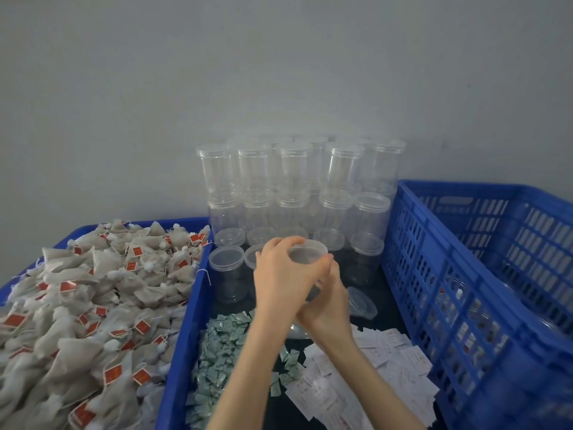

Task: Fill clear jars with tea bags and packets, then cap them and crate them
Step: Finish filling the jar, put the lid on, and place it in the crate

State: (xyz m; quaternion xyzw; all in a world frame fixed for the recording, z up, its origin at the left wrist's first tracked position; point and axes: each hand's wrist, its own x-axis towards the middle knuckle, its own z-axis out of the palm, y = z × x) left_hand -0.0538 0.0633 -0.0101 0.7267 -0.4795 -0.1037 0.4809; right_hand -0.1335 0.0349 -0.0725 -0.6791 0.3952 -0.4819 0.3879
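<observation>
I hold one clear jar (310, 255) above the dark table between both hands. My left hand (280, 276) curls over its clear lid from the left, fingers on the rim. My right hand (330, 305) grips the jar's body lower down, and most of the body is hidden behind the hands. Tea bags (93, 305) with red tags fill a blue tray (189, 330) at the left. Small green packets (221, 346) lie in a heap below the hands, with white packets (375, 364) to their right. A tall blue crate (459, 274) stands at the right.
Capped empty jars (294, 178) are stacked in two tiers against the grey wall, with more single jars (228, 274) in front. A loose clear lid (361, 301) lies right of my hands. Some jars show dimly through the crate's slats.
</observation>
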